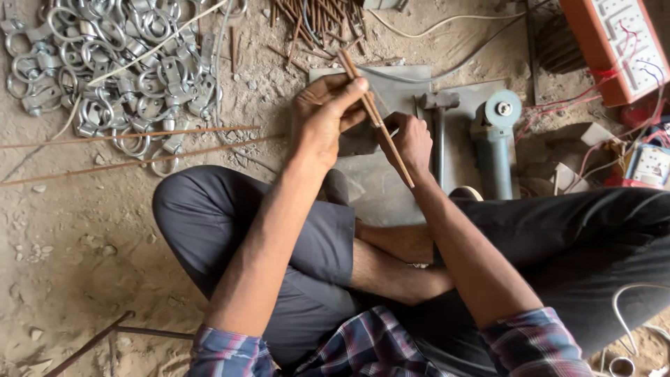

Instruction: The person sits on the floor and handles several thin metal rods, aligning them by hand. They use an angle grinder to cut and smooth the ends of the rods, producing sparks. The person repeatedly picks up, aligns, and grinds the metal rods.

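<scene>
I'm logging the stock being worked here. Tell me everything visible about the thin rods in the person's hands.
The rusty rods are thin, straight, reddish-brown metal lengths, apparently two held together. They slant from upper left to lower right above a grey metal plate. The left hand pinches them near the top; the right hand grips lower down.

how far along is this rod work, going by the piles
Done, it seems: a big heap of finished metal ring clamps lies on the ground. In hand: the left hand and right hand hold a few rusty rods over the grey metal plate. Left: a pile of short rods and two long rods.
</scene>
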